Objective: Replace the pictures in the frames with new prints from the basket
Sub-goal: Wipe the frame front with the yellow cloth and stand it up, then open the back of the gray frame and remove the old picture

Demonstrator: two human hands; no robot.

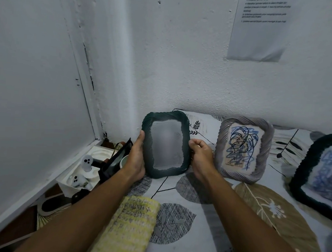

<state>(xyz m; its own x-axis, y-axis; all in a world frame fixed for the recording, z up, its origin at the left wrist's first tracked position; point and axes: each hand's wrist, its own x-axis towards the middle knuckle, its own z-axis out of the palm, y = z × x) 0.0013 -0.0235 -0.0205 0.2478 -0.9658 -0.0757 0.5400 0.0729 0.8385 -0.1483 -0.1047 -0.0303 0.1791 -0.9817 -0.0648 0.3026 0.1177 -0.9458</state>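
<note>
A dark green twisted-rim frame (165, 144) stands upright on the leaf-patterned cloth (204, 217), its window showing only a blurred grey pane. My left hand (137, 159) grips its left edge, thumb on the front rim. My right hand (200, 155) grips its right edge with curled fingers. To the right, a grey frame (242, 149) leans against the wall with a blue leaf drawing in it. At the far right lies another dark frame (318, 179) holding a blue scribbled print. No basket shows.
A yellow-grey knitted cloth (132, 227) lies between my forearms. At the left, by the wall corner, a white box (79, 171) holds small white ghost figures, with a black pouch (115, 159) leaning beside it. A printed paper sheet (260, 28) hangs on the wall.
</note>
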